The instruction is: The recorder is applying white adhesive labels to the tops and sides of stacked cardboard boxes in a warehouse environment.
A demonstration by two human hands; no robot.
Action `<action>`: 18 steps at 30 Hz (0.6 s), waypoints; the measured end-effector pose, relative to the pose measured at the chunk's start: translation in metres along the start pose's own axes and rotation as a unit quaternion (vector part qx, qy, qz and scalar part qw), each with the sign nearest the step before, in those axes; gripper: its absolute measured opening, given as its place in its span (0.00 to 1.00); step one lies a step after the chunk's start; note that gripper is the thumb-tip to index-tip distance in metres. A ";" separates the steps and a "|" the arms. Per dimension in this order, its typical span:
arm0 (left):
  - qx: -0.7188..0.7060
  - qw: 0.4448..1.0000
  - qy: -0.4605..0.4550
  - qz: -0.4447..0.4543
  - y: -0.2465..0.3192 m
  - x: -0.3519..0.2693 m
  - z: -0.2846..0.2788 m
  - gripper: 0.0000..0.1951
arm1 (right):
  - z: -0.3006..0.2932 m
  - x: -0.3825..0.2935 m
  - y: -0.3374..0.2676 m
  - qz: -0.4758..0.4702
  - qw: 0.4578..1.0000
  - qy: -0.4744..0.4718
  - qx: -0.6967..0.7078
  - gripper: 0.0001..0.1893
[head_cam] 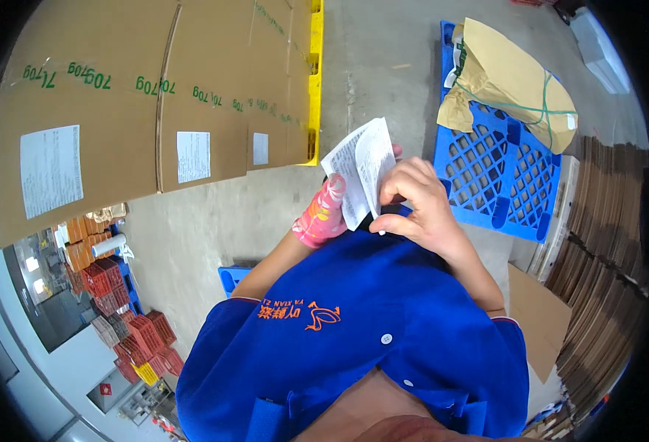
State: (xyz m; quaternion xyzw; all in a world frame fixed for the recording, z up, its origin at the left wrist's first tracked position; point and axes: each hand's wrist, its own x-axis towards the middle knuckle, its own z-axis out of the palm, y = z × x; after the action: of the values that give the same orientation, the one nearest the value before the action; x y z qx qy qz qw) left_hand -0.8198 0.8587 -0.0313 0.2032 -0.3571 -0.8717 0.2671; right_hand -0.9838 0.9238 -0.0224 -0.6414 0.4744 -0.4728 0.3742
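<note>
My left hand (327, 207), with a pink patterned covering over its wrist and back, holds a small stack of white printed paper sheets (376, 157) in front of my chest. The top sheet curves up from those beneath. A fingertip shows beyond the stack's far right edge. At the near right edge of the paper is my bare right hand (421, 201), its fingers curled and its thumb by the lower corner. Its thumb and index finger look apart; whether they pinch a sheet is unclear. A small white bit shows just below the thumb.
Large cardboard cartons (214, 50) with white labels stand on a yellow pallet (315, 83) at the left. At the right, brown wrapping paper (512, 66) tied with green strap lies on a blue pallet (476, 171), near stacked flat cardboard (600, 199). Red plastic crates (144, 337) stand lower left.
</note>
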 end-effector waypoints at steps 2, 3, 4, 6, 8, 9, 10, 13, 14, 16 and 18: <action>0.018 1.000 0.001 0.015 0.002 0.012 -0.009 0.56 | -0.004 0.018 0.000 -0.047 0.982 -0.011 -0.184 0.22; 0.075 0.997 -0.002 0.034 0.000 0.020 -0.016 0.57 | -0.005 0.024 0.005 -0.047 0.977 -0.029 -0.208 0.26; 0.131 0.990 -0.006 0.054 0.000 0.029 -0.025 0.59 | -0.006 0.031 0.010 -0.046 0.976 -0.031 -0.211 0.26; 0.113 0.991 -0.035 0.059 0.005 0.050 -0.044 0.61 | -0.009 0.049 0.021 -0.029 0.981 -0.034 -0.187 0.26; 0.072 0.995 -0.037 0.052 0.014 0.076 -0.057 0.64 | -0.014 0.070 0.027 0.010 0.991 0.034 -0.131 0.22; 0.103 0.993 -0.035 0.048 0.021 0.087 -0.061 0.68 | -0.018 0.082 0.030 0.045 0.991 0.103 -0.068 0.18; 0.097 0.993 -0.042 0.052 0.030 0.096 -0.063 0.68 | -0.022 0.095 0.035 0.078 0.982 0.172 -0.004 0.14; 0.174 0.979 -0.079 0.069 0.072 0.126 -0.068 0.70 | -0.042 0.149 0.044 0.066 0.976 0.199 -0.064 0.16; 0.168 0.980 -0.081 0.071 0.084 0.137 -0.072 0.70 | -0.046 0.167 0.045 0.066 0.975 0.204 -0.064 0.18; 0.205 0.967 -0.119 0.091 0.106 0.156 -0.076 0.71 | -0.054 0.190 0.053 0.065 0.982 0.176 -0.036 0.19; 0.208 0.964 -0.126 0.109 0.121 0.170 -0.084 0.72 | -0.055 0.210 0.056 0.084 0.981 0.174 -0.005 0.18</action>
State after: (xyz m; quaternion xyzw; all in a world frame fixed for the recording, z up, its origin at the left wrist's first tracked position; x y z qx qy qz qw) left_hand -0.8670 0.6389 -0.0266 0.1028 -0.5812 -0.7624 0.2654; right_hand -1.0295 0.7051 -0.0063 -0.5089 0.5869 -0.5417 0.3213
